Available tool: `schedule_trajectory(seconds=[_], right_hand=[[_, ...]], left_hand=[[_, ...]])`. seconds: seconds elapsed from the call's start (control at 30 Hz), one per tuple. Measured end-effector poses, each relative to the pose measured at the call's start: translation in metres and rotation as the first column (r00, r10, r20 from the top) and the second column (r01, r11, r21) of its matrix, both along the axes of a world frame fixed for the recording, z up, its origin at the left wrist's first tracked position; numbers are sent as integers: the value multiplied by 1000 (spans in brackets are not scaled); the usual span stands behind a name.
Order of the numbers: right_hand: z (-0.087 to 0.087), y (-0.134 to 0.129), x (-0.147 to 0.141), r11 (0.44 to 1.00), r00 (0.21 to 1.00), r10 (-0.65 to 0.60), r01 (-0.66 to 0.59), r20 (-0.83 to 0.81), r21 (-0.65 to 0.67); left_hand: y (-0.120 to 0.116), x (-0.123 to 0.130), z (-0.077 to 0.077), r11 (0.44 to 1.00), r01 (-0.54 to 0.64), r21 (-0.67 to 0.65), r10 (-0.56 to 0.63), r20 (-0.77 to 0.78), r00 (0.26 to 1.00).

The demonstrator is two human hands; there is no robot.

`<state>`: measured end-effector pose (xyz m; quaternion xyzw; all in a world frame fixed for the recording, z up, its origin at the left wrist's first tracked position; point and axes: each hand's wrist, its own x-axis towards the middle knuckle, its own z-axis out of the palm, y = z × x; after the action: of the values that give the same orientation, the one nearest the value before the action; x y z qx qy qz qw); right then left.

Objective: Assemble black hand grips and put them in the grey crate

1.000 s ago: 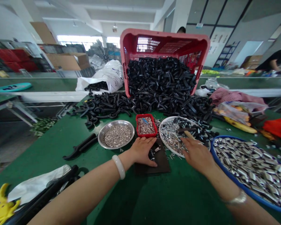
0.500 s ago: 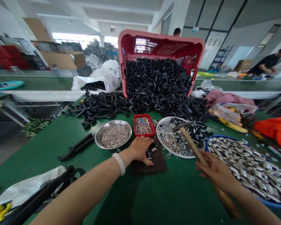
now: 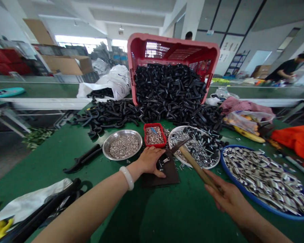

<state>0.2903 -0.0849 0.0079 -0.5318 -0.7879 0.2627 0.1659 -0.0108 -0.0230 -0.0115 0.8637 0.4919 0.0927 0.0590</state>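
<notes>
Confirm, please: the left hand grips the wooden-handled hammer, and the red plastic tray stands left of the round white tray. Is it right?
No: in the head view, the right hand, not the left hand, grips the hammer. The red tray does stand left of the white tray.

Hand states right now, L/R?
Left hand: curled over a small black part, pressing or gripping, can't tell.
Right hand: closed on the hammer.

Factory workshop, parts-filled red crate (image 3: 173, 40)
</notes>
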Motion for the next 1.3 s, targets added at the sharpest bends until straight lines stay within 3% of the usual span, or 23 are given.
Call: schedule_trajectory(seconds=[0.07, 0.13, 0.23, 0.33, 0.43, 0.5, 0.6, 0.67, 0.73, 0.8, 0.83, 0.87, 0.9, 0.93, 1.0, 1.07, 1.13, 1.3], right_hand=[[1, 14, 9, 990, 995, -99, 97, -25, -98], [1, 34, 22, 993, 992, -104, 108, 69, -56], [3, 59, 32, 984, 910, -126, 64, 395, 166], [5, 66, 3, 918, 825, -213, -14, 523, 397], [-1, 63, -55, 855, 889, 60, -281, 454, 436], [-9, 64, -90, 821, 889, 219, -391, 401, 417], [-19, 73, -113, 839, 923, 301, -375, 238, 394], [-18, 83, -112, 867, 937, 335, -349, 101, 356], [-13, 92, -106, 889, 922, 386, -370, -6, 271], [-8, 100, -104, 903, 912, 407, -395, -44, 169], [-6, 103, -105, 912, 918, 396, -389, -31, 130], [-6, 106, -107, 921, 926, 378, -376, 6, 105], [-7, 108, -109, 929, 933, 355, -359, 59, 94], [-8, 109, -113, 934, 936, 334, -344, 113, 93], [-11, 110, -119, 939, 932, 305, -328, 198, 101], [-12, 109, -123, 942, 926, 287, -320, 245, 103], [-11, 107, -124, 947, 922, 270, -306, 278, 97], [1, 114, -128, 958, 900, 226, -275, 372, 83]], left_hand=[[-11, -1, -2, 997, -45, 54, 45, 11, 999], [-25, -3, -6, 987, -125, 99, 125, 7, 992], [-41, -5, -12, 974, -211, 79, 214, -44, 976], [-43, -9, -15, 985, -171, 11, 172, -89, 981], [-36, -13, -11, 991, -129, -21, 126, -110, 986], [-34, -16, -3, 992, -119, -28, 115, -110, 987], [-32, -20, 16, 993, -92, -74, 91, -25, 996], [-29, -22, 30, 972, -79, -222, 101, 86, 991], [-21, -25, 41, 867, -64, -494, 183, 197, 963], [-10, -29, 45, 673, -29, -739, 318, 254, 913], [-4, -30, 43, 587, -13, -810, 379, 261, 888], [2, -31, 40, 534, -6, -845, 420, 260, 869], [8, -31, 37, 521, -14, -853, 437, 253, 863], [12, -31, 32, 544, -41, -838, 427, 235, 873], [17, -30, 25, 650, -121, -750, 348, 152, 925], [17, -27, 19, 776, -205, -597, 287, 46, 957], [13, -23, 15, 851, -287, -440, 310, -20, 951], [1, -18, 4, 849, -477, -227, 490, -1, 872]])
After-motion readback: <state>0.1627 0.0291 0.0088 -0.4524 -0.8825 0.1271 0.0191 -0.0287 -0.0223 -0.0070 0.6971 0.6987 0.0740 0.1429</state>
